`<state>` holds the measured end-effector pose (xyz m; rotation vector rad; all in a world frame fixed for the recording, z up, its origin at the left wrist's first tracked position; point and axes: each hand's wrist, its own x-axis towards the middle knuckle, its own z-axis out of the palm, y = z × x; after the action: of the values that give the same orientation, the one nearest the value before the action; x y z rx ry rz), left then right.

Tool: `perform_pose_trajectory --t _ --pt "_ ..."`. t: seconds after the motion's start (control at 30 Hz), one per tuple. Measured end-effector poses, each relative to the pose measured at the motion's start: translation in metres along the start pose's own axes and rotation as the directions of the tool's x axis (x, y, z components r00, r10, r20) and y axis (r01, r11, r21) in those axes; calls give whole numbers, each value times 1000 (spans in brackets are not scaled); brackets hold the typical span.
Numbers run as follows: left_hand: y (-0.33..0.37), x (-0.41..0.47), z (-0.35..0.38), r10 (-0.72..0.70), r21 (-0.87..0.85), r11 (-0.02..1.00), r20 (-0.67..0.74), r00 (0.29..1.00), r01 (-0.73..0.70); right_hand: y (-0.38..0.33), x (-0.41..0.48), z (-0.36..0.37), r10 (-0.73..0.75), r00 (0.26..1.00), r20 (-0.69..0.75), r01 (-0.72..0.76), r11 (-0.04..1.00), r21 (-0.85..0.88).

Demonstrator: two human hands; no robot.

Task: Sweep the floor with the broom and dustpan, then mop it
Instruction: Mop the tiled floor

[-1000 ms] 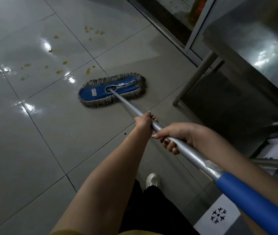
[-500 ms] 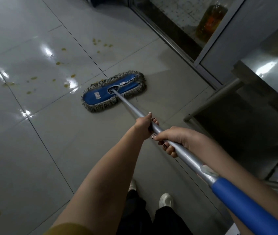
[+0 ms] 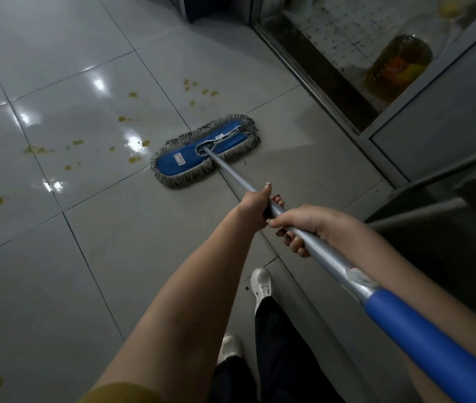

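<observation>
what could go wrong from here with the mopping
The mop head sits right beside the yellow spots; a push may smear them across the tile instead of lifting them. The floor shines as if wet, so the white shoes could slip. A wide swing might knock the metal table leg.

Glossy grey tiled floor [image 3: 56,257] beside a glass door [image 3: 347,39].

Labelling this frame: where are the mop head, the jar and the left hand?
mop head [image 3: 171,165], head view, blue top cloth.
jar [image 3: 399,65], head view, glass side.
left hand [image 3: 253,205], head view, its back.
</observation>
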<state>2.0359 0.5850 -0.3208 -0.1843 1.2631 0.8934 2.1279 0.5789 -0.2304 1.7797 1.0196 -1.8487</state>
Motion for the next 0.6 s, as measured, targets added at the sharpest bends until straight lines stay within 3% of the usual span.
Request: perform_pose_trajectory --t 0.6 --pt "231 124 61 89 -92 991 -77 993 -96 -248 89 -118 5 1000 26 0 985 -173"
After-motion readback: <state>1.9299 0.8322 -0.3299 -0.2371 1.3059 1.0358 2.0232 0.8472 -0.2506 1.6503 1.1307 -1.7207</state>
